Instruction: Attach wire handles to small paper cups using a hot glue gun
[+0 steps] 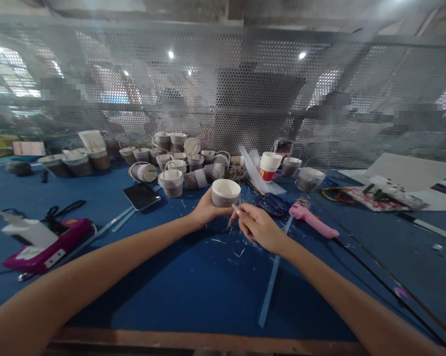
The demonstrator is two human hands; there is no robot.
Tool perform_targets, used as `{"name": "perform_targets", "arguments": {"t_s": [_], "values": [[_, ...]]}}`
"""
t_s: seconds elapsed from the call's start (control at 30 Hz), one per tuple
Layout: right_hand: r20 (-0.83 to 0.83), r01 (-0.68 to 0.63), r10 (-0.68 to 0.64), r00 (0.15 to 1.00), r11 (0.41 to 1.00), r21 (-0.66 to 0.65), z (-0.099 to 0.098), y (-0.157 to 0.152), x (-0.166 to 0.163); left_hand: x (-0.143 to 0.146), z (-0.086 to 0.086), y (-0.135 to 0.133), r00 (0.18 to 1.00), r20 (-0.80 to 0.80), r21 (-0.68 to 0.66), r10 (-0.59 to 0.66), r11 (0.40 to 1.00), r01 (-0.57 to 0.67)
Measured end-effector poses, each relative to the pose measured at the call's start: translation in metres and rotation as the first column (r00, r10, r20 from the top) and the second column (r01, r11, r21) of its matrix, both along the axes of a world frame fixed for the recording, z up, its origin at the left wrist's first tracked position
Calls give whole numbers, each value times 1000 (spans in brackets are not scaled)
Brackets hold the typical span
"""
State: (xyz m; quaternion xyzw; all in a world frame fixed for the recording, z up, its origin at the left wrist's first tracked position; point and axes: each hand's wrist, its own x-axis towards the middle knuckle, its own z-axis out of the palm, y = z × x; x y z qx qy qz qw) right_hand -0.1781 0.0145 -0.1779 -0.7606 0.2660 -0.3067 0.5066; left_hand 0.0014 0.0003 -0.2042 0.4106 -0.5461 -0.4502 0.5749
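Note:
My left hand (205, 210) is wrapped round a small white paper cup (225, 192) with a grey-brown band, holding it upright just above the blue table (193, 282). My right hand (258, 226) is closed in a pinch on a thin pointed tool (235, 214), whose tip sits at the cup's lower right side. Small white scraps lie on the cloth under both hands.
Behind stands a cluster of several similar wrapped cups with wire handles (178, 165), a stack of red-and-white cups (269, 167), a phone (142, 196), a pink glue gun (312, 220), scissors (62, 210), a magenta device (45, 247) and clear strips (271, 282). A perforated metal screen closes the far side.

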Motion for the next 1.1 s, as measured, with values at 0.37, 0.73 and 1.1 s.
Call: {"name": "perform_targets", "arguments": {"t_s": [0.37, 0.73, 1.1], "values": [[-38, -6, 4, 999, 998, -66, -2, 1, 4, 0, -3, -5, 1000, 5, -57, -5, 998, 6], [-156, 254, -328, 932, 896, -364, 4, 1, -4, 4, 4, -5, 964, -262, 121, -52, 989, 86], [302, 522, -599, 742, 232, -821, 28, -4, -30, 20, -6, -26, 893, -327, -2, 309, 945, -328]]}}
